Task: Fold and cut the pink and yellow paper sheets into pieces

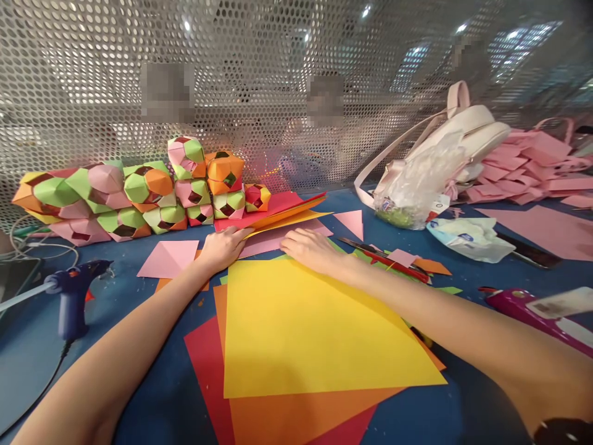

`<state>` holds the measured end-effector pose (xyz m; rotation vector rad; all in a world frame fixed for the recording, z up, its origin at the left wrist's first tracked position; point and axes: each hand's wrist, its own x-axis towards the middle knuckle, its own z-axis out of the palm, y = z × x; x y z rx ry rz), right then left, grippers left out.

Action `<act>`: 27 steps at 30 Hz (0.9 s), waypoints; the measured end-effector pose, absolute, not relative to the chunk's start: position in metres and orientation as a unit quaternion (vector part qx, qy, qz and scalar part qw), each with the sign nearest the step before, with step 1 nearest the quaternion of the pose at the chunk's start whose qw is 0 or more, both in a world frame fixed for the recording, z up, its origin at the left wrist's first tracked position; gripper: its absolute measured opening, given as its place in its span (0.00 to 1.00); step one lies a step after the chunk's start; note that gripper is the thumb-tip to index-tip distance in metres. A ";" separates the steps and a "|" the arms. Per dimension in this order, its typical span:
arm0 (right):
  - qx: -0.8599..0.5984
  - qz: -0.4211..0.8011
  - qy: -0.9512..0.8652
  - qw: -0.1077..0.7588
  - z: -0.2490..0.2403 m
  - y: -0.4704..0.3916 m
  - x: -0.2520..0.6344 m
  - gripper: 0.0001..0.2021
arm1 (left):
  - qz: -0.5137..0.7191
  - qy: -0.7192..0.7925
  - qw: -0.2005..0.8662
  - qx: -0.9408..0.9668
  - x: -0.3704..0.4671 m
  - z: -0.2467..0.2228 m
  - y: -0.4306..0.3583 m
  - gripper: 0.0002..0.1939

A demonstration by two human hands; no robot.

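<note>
A stack of red, orange and yellow sheets lies at the middle of the table, its right side fanned upward. My left hand has its fingers closed on the near left edge of this stack, over a pink sheet. Just to the right, my right hand is curled at the far edge of a large yellow sheet, its fingertips over the pink paper. Below the yellow sheet, an orange sheet and a red sheet stick out.
Folded paper balls are stacked at the back left. A blue glue gun stands left. On the right are scissors, a pale bag, a plastic packet, a pink pile and a magenta tool. Perforated metal rises behind.
</note>
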<state>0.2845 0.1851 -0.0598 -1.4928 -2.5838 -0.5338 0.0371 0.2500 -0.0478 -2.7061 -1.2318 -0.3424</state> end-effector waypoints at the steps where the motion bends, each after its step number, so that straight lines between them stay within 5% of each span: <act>1: -0.486 -0.171 -0.855 0.052 -0.059 0.189 0.286 0.12 | -0.114 -0.411 0.074 -0.901 0.037 -0.048 0.250 0.21; 27: -0.488 -0.090 -0.868 0.027 -0.039 0.202 0.293 0.12 | -0.114 -0.414 0.071 -0.901 0.038 -0.046 0.249 0.21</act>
